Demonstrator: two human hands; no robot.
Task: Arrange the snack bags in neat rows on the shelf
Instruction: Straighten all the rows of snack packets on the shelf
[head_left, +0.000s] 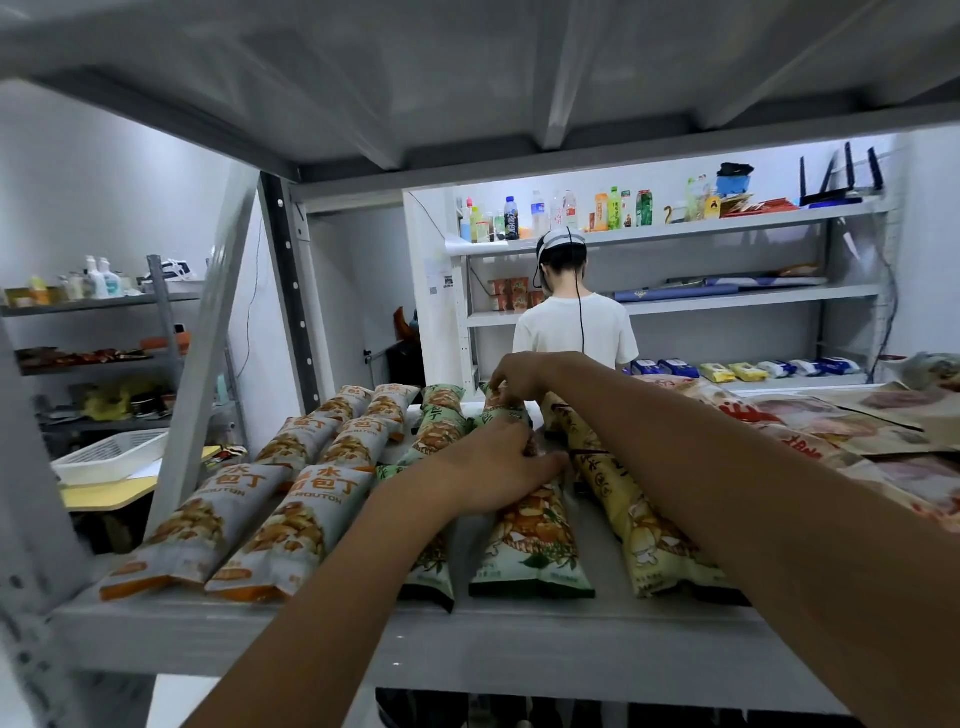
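A white metal shelf (322, 631) carries long snack bags laid end to end in rows that run from the front edge to the back. On the left lie two rows of grey-and-orange snack bags (283, 530). In the middle are two rows of green ones, and just right of them a row of yellow snack bags (649, 540).

Both arms reach in over the right-hand green row. The right hand (519, 376) is at the far end, its fingers (496, 384) pinching the top edge of the rear green snack bag (501, 410). The left hand (488, 467) lies palm down nearer the front, where that bag meets the front green snack bag (530, 535). Its fingers are bent over the plastic and press on it. Whether they close round anything I cannot tell, as the hand hides its own underside. The front green snack bag reaches from under this hand to the shelf's front edge, roughly in line with its neighbours.

Further right, flat beige-and-red pouches (810, 415) overlap loosely. Beyond the shelf a person in a white T-shirt (574, 322) stands facing another rack with coloured plastic bottles (571, 208) on top. Low on the left sits a white plastic basket (111, 452).
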